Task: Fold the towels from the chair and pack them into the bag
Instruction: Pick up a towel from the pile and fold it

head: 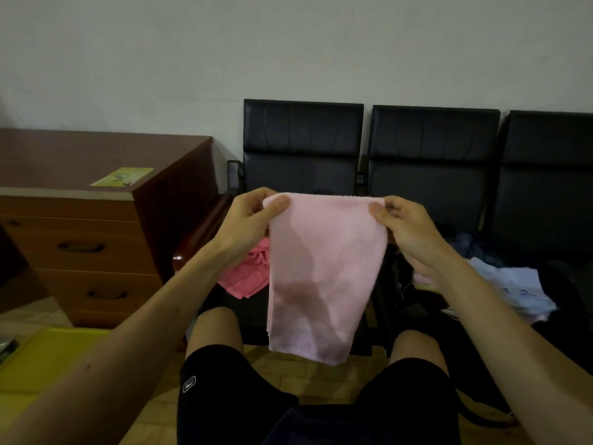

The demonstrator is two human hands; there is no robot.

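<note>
A light pink towel (324, 271) hangs folded in front of me, held up by its top edge. My left hand (253, 220) pinches the top left corner and my right hand (407, 229) pinches the top right corner. Behind it, on the seat of the left black chair (301, 142), lies a crumpled darker pink towel (248, 274). On the middle chair (433, 149) a pale blue towel (513, 284) lies in a heap, with a dark blue cloth (471, 245) behind it. A dark bag (407, 284) seems to sit between the seats, mostly hidden.
A brown wooden desk (96, 203) with drawers stands at the left, a green and yellow card (123, 177) on its top. A yellow tray (45, 358) lies on the floor at lower left. A third black chair (552, 175) is at the right. My knees are below.
</note>
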